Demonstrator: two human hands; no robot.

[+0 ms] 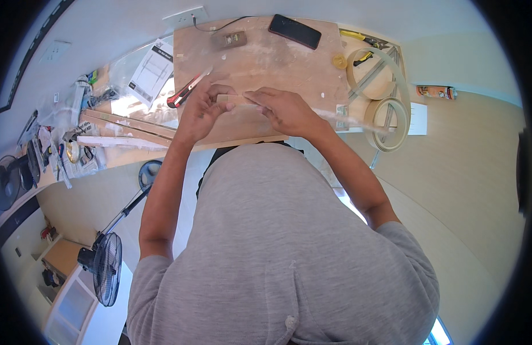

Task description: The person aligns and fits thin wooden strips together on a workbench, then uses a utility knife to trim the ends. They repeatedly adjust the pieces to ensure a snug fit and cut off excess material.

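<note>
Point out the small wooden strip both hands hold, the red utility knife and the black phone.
wooden strip (238, 98): head view, on its bare middle between the hands.
red utility knife (182, 95): head view, on its red handle.
black phone (295, 31): head view, on its screen centre.

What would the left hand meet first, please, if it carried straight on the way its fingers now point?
Probably the right hand: the left hand points across the small wooden strip both hold, though depth is unclear.

left hand (204, 109), right hand (286, 110) — gripping wood strip (238, 99)
</note>
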